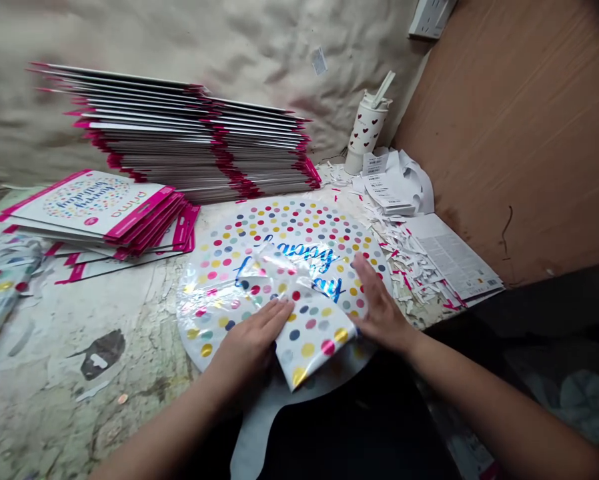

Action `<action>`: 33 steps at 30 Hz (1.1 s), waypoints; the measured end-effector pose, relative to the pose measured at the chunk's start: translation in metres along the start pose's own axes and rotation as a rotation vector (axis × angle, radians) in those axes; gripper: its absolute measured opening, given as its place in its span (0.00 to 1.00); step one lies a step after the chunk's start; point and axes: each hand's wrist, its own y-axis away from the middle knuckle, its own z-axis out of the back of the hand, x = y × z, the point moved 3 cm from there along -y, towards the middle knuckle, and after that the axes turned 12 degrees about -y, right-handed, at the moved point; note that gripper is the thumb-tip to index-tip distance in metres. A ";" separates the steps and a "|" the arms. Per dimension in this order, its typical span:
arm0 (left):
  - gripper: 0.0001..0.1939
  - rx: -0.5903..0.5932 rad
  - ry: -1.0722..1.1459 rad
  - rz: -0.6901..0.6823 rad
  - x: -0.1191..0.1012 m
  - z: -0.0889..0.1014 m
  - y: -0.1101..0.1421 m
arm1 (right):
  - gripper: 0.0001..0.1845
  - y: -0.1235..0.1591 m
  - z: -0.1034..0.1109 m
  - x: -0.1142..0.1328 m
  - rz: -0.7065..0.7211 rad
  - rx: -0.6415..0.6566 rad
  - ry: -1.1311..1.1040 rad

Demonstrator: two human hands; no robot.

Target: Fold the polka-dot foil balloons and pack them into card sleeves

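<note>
A heart-patterned tumbler (364, 137) stands near the wall covering (259, 47), a white socket box (430, 18) higher, beside a brown board (524, 133).

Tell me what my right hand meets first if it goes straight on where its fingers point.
Skimming over the dotted foil, your right hand would probably meet the right end of the tall stack first; its height above the foil is unclear.

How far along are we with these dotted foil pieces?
Perhaps done: the tall stack of pink-edged packets at the back, though their contents are hidden. In hand: a folded dotted piece, under the left hand, with the right hand at its edge. Apparently left: the round dotted foil spread flat beneath; how many layers, I can't tell.
</note>
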 end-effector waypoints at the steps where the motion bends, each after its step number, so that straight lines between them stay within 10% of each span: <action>1: 0.26 -0.015 0.020 -0.076 -0.002 -0.003 -0.002 | 0.53 0.005 0.002 -0.013 -0.115 -0.010 -0.011; 8: 0.27 0.078 -0.026 -0.328 -0.011 -0.014 -0.006 | 0.25 0.014 -0.012 -0.005 0.471 0.407 0.048; 15: 0.18 -0.054 0.263 -0.081 -0.004 -0.004 0.008 | 0.13 -0.004 -0.008 -0.018 0.076 0.491 -0.286; 22: 0.16 0.374 0.879 0.783 0.023 0.011 -0.041 | 0.18 -0.052 -0.021 -0.042 -0.685 0.261 -0.193; 28: 0.12 0.489 1.051 0.889 0.033 -0.002 -0.055 | 0.17 -0.073 -0.027 -0.036 -0.707 0.171 -0.036; 33: 0.12 0.490 1.146 0.886 0.040 0.005 -0.048 | 0.25 -0.074 -0.054 -0.005 -0.197 0.329 0.124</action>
